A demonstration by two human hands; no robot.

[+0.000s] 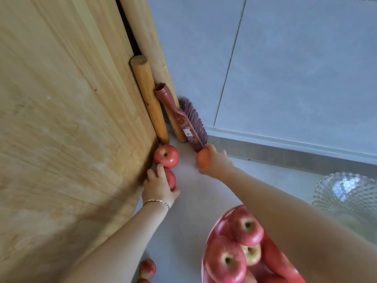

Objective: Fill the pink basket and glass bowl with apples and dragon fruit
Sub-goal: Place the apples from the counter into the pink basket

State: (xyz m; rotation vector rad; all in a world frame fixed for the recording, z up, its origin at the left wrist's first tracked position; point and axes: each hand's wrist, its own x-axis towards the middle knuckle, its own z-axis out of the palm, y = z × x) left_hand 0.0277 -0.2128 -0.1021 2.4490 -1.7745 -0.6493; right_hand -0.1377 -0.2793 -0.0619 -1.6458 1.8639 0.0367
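Note:
My left hand point(159, 185) grips a red apple point(171, 179) on the floor beside the wooden panel. Just beyond it lies another red apple point(166, 156), untouched. My right hand point(216, 162) holds an orange-red fruit point(203, 158) near the tip of the brush. The pink basket point(206, 250) at the bottom holds several red apples point(245, 227). The glass bowl point(346, 193) stands at the right edge, partly behind my right forearm; its contents are hard to make out.
A large wooden panel point(61, 119) fills the left side, with round wooden poles point(149, 99) leaning in the corner. A reddish hand brush point(183, 117) leans against the wall. Two more apples point(147, 268) lie on the floor at the bottom. Grey wall with a skirting board point(295, 154) behind.

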